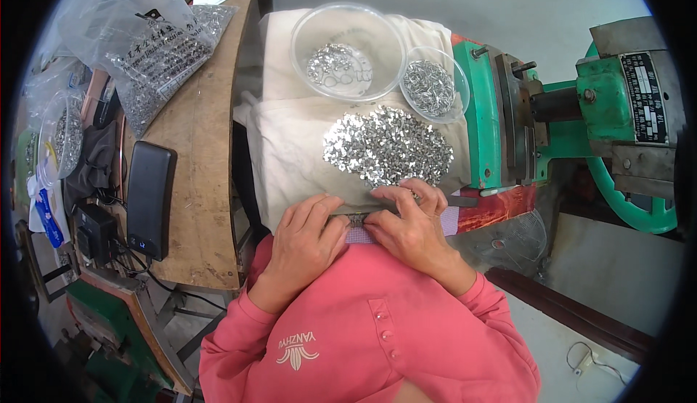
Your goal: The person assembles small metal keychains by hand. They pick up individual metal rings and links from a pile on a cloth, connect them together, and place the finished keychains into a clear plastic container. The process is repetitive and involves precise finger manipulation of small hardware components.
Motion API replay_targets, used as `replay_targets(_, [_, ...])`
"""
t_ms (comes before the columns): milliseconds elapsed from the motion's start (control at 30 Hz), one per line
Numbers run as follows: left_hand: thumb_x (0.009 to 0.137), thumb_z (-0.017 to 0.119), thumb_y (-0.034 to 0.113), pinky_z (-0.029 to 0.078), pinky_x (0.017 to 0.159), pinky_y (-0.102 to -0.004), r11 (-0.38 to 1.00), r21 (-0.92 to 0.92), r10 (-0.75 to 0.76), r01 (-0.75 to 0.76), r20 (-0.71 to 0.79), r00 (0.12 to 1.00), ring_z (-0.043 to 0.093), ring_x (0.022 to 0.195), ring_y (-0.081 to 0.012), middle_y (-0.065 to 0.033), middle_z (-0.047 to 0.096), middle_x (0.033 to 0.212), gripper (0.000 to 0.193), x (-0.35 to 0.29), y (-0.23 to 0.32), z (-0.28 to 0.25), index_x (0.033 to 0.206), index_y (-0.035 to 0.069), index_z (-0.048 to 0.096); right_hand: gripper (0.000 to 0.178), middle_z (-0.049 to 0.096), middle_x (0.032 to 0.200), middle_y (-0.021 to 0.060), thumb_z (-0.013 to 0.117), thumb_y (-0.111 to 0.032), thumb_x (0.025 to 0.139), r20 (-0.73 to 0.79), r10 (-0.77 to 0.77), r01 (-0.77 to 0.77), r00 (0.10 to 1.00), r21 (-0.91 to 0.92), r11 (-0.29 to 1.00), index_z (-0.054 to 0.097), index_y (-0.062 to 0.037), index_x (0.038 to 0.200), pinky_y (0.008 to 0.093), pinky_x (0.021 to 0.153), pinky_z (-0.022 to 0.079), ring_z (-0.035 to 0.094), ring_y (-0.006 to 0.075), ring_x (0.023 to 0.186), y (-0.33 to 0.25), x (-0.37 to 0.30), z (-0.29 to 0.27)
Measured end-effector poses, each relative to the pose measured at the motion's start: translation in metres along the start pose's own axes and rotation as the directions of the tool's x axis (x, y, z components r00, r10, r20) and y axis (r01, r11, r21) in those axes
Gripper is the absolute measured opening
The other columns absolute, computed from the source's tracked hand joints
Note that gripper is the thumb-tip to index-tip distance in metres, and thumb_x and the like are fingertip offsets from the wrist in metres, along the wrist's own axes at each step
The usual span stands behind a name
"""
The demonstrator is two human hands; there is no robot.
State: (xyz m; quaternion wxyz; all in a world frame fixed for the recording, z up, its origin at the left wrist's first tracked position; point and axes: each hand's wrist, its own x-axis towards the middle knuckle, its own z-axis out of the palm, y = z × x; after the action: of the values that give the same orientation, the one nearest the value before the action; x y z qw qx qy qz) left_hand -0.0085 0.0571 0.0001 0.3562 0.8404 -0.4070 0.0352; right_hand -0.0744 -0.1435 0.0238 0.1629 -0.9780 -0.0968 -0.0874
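Note:
My left hand (305,234) has its fingers bent and pressed together on the left end of a narrow dark strip (356,220) at the cloth's near edge. My right hand (412,223) grips the strip's right part with its thumb. Its index finger is curled near the heap, and any small piece in that pinch is too small to make out. Just beyond both hands lies a spread heap of small shiny metal pieces (388,145) on a pale cloth (287,123). A flat grey bar (462,201) lies right of my right hand.
A clear round tub (388,22) with some metal pieces and a smaller clear bowl (430,87) of them stand behind the heap. To the right is a green machine (483,123) with a handwheel (617,200). The left wooden table (200,207) holds a power bank (150,200) and a plastic bag (156,62).

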Motion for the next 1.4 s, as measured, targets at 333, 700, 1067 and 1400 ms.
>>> replay_targets(333, [0.078, 0.074, 0.013, 0.045, 0.09, -0.0397, 0.997, -0.034, -0.064, 0.063, -0.042, 0.997, 0.058, 0.111, -0.0271, -0.0075, 0.06, 0.116, 0.017, -0.011, -0.001, 0.006, 0.092, 0.008, 0.066, 0.014, 0.06, 0.125, -0.0046, 0.076, -0.016, 0.077, 0.066, 0.019, -0.022, 0.998, 0.038, 0.999, 0.066, -0.0164, 0.086, 0.0436, 0.097, 0.027, 0.042, 0.0261, 0.122, 0.002, 0.005, -0.001])
replay_targets(700, [0.07, 0.079, 0.013, 0.036, 0.099, -0.0439, 0.99, -0.057, -0.133, 0.129, -0.078, 0.988, 0.05, 0.121, -0.0339, -0.0107, 0.056, 0.124, 0.029, -0.011, 0.008, 0.02, 0.095, 0.008, 0.065, 0.017, 0.063, 0.121, -0.0028, 0.078, -0.013, 0.076, 0.014, 0.134, -0.135, 0.991, 0.051, 0.99, 0.067, -0.0165, 0.088, 0.0437, 0.098, 0.026, 0.044, 0.0288, 0.12, 0.001, -0.008, -0.013])
replay_targets(1067, [0.065, 0.078, 0.015, 0.016, 0.111, -0.0538, 0.934, -0.06, -0.353, 0.353, 0.021, 0.936, 0.024, 0.143, -0.0428, -0.0188, 0.039, 0.142, 0.064, 0.006, 0.021, 0.034, 0.124, 0.008, 0.052, 0.019, 0.064, 0.116, 0.0036, 0.079, -0.01, 0.075, -0.19, 0.254, -0.234, 0.948, 0.123, 0.964, 0.067, -0.0135, 0.09, 0.0417, 0.1, 0.029, 0.044, 0.0303, 0.114, 0.009, -0.071, 0.013])
replay_targets(1400, [0.064, 0.077, 0.015, 0.014, 0.112, -0.0553, 0.923, 0.009, -0.383, 0.384, 0.055, 0.922, 0.024, 0.142, -0.0439, -0.0189, 0.037, 0.143, 0.067, 0.01, 0.023, 0.032, 0.125, 0.008, 0.051, 0.018, 0.064, 0.117, 0.0013, 0.079, -0.014, 0.074, -0.317, 0.293, -0.25, 0.902, 0.17, 0.953, 0.067, -0.0159, 0.087, 0.0408, 0.099, 0.029, 0.043, 0.0287, 0.111, 0.014, -0.079, 0.028])
